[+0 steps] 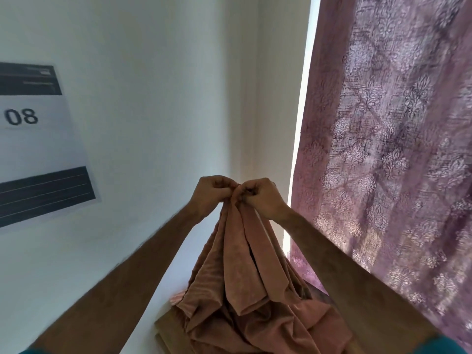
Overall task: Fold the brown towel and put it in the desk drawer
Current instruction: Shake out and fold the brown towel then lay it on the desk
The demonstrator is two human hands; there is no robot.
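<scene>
Left hand (pixel 213 194) and right hand (pixel 258 195) are pinching one bunched edge of the brown towel (pixel 242 272), lifting it above the wooden surface (pixel 166 325). Soft and limp, it is sagging in folds; corners look like the best grip.

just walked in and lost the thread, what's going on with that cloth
A person is holding up the brown towel, with the left hand and right hand pinched together on its top edge. The rest hangs bunched down onto a wooden desk top by the pink patterned curtain. It isn't folded yet, and no drawer is in view.
</scene>
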